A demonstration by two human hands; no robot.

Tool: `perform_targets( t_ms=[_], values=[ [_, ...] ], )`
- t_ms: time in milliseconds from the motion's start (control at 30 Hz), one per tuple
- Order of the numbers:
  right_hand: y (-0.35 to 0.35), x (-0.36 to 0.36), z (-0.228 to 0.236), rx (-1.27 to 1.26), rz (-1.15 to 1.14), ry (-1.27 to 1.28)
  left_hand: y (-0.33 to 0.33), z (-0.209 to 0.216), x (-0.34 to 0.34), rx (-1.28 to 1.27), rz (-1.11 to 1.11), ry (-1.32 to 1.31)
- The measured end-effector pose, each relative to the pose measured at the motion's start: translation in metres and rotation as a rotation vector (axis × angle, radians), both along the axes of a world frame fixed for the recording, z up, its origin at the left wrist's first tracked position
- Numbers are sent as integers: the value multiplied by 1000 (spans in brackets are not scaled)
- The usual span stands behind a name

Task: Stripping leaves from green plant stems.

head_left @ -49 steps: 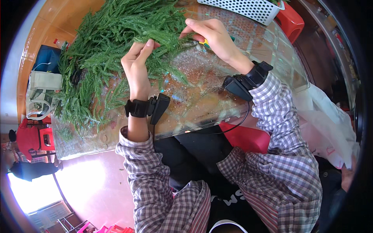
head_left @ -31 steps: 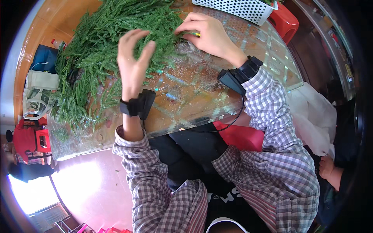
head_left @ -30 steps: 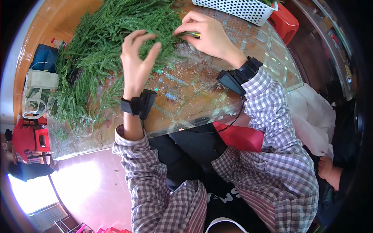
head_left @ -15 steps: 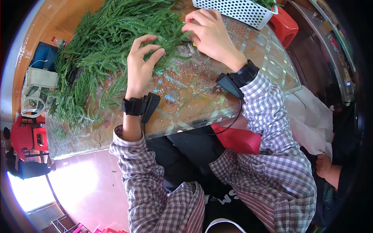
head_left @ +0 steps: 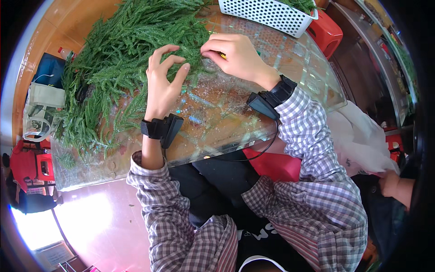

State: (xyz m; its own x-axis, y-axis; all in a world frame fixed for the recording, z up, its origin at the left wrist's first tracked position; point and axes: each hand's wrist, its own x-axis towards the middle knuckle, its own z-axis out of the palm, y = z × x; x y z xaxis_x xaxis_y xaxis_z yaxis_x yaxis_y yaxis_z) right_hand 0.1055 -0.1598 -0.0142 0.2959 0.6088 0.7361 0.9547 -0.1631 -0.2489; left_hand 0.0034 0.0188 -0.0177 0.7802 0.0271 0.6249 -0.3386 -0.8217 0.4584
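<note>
A big heap of feathery green sprigs [head_left: 122,54] covers the left and far part of a glass-topped table [head_left: 217,122]. My left hand [head_left: 163,79] rests at the heap's near edge, fingers spread and touching the sprigs, holding nothing. Just right of it, my right hand [head_left: 235,56] is pinched on a small yellow-handled tool [head_left: 223,55] at the sprigs' edge; most of the tool is hidden by the fingers. Both wrists wear black bands with devices.
A white perforated basket [head_left: 267,13] holding some green sprigs stands at the table's far right. Red stools sit past the basket [head_left: 328,31] and under me [head_left: 276,163]. Bags [head_left: 43,99] lie on the floor at left. Another person's hand [head_left: 389,186] shows at right.
My left hand lifted off the sprigs with fingers spread, then came back down onto the heap's edge. My right hand stayed pinched at the sprigs, shifting slightly toward me.
</note>
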Motion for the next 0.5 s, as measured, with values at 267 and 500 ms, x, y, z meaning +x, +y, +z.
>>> perform_targets(
  t_ms=[267,500],
  values=[
    [1,-5,5,54,29,-75,0,-5,4,-214,-97,125],
    [5,-6,4,132,96,-127,-6,-2,3,-97,-85,58]
  ],
)
